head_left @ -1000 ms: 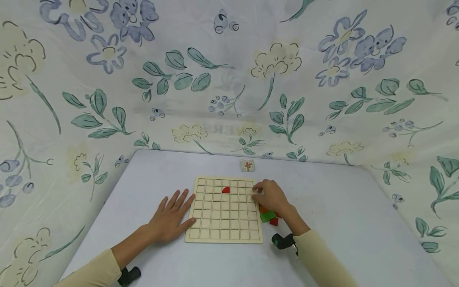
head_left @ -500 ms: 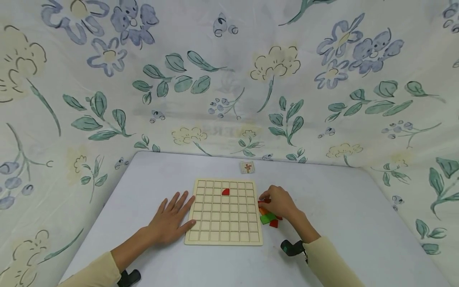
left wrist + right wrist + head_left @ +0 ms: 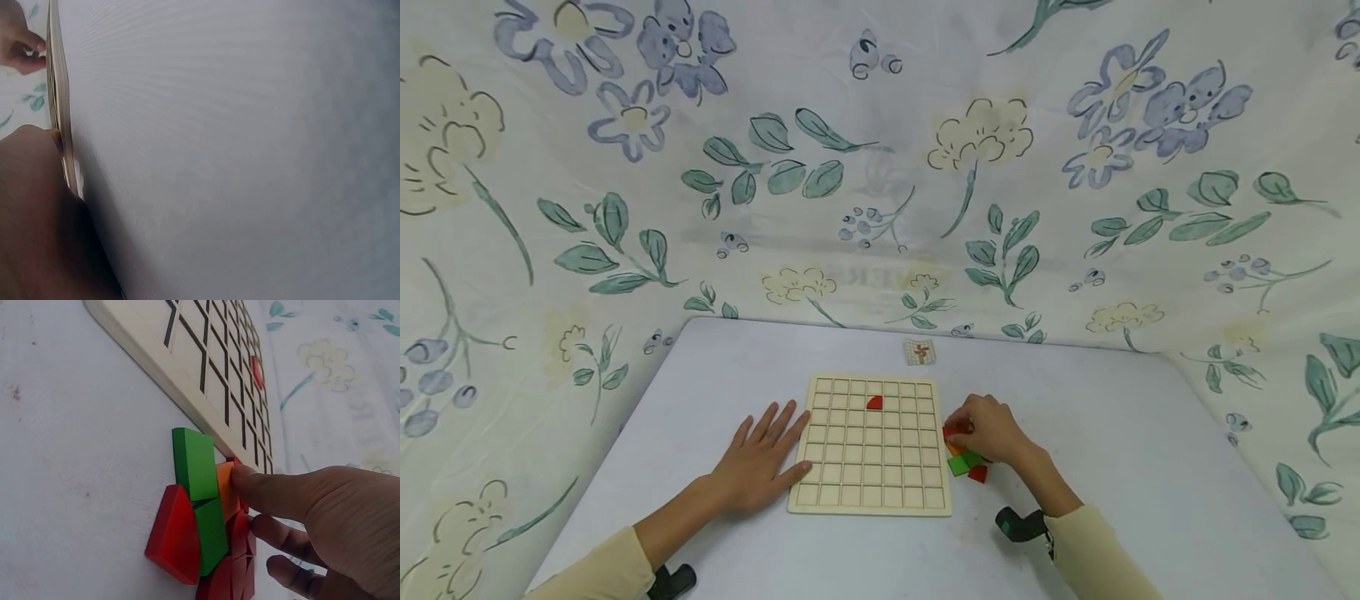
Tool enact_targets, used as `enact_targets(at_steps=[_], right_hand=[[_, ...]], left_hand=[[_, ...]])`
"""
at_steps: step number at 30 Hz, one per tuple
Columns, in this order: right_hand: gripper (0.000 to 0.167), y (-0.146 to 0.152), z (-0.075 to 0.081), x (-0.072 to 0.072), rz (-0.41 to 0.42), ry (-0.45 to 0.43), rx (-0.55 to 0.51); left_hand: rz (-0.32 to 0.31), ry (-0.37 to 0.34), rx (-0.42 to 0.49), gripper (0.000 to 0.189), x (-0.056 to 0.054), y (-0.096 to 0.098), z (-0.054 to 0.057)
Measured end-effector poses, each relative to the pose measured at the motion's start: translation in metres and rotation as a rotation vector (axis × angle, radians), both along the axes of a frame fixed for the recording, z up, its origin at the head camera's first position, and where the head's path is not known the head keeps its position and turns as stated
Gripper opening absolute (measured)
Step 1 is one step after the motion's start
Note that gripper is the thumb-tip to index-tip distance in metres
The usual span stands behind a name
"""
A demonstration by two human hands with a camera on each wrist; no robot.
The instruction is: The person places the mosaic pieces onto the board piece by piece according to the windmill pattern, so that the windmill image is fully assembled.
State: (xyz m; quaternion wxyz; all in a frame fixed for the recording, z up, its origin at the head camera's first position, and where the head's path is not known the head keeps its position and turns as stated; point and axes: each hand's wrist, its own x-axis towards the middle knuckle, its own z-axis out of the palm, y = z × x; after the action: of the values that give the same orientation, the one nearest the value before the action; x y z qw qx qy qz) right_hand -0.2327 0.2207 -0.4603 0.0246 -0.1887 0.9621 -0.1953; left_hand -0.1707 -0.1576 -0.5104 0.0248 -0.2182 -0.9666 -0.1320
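Head view looks down from above; low, close wrist views share its board (image 3: 872, 454).

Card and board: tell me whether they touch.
Apart: the head view shows a strip of white table between the card and the far edge of the board.

Head view, centre-right: right hand (image 3: 992, 430) hid some coloured pieces (image 3: 961, 463) from me | right wrist view, top: board (image 3: 189, 353) was cut off
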Motion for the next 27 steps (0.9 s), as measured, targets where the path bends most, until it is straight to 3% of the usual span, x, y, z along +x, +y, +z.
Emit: enact_targets(at_steps=[6,12,18,23,27], right_hand=[[0.013,0.002,-0.002,0.0,-0.038,-0.071,-0.089],[0.014,0.004,-0.001,-0.003,-0.054,-0.13,-0.182],[0.009,-0.002,0.005,-0.008,-0.065,-0.058,-0.275],[0.019,-0.014,0.007,-0.012,-0.042,-0.036,-0.381],[0.021,-0.023,0.005,-0.014,-0.037,-0.041,-0.438]], left_hand=[[-0.002,0.014,0.003,0.077,0.002,0.002,0.004],[0.011,-0.008,-0.051,0.077,0.004,0.004,0.01],[0.011,-0.014,-0.045,0.075,0.005,0.004,0.011],[0.007,-0.001,-0.025,0.075,0.006,0.004,0.013],[0.001,0.011,-0.01,0.075,0.004,0.003,0.008]])
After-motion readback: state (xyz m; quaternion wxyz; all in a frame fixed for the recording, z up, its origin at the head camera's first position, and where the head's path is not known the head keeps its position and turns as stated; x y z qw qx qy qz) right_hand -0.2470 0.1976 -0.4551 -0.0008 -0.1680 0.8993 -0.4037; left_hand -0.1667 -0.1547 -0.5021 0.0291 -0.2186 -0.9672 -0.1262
